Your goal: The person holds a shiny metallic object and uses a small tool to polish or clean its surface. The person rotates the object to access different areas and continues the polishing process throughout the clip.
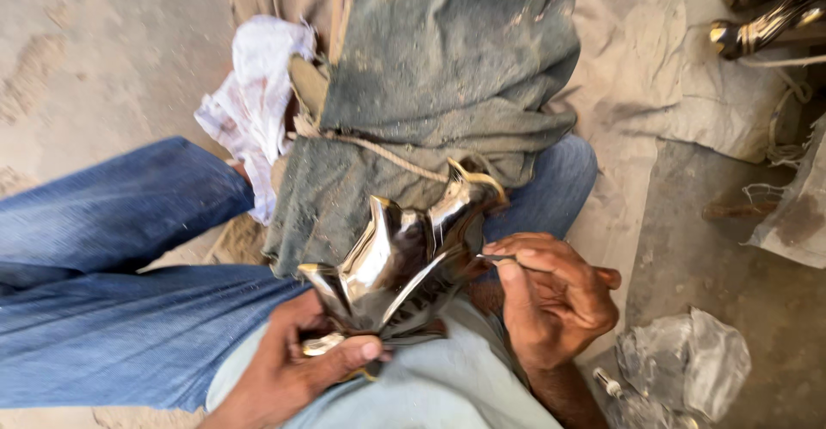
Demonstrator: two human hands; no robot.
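Left hand (297, 364) clamped around the base of a polished, mirror-bright metal piece with pointed petal-like lobes (400, 261), propped on the lap over blue jeans (112, 308); right hand (555, 296) just right of it, fingers pinched together on a thin metal tool (495, 258) touching one lobe. Likely risks: a slip scratching the shine, or a pointed lobe nicking a finger. Little room above, against a dusty green cloth (430, 93); more open dusty floor (86, 50) up and left of the piece.

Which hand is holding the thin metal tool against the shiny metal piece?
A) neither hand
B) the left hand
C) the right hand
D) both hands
C: the right hand pinches the thin tool at the shiny metal piece, while the left hand grips that piece's base.
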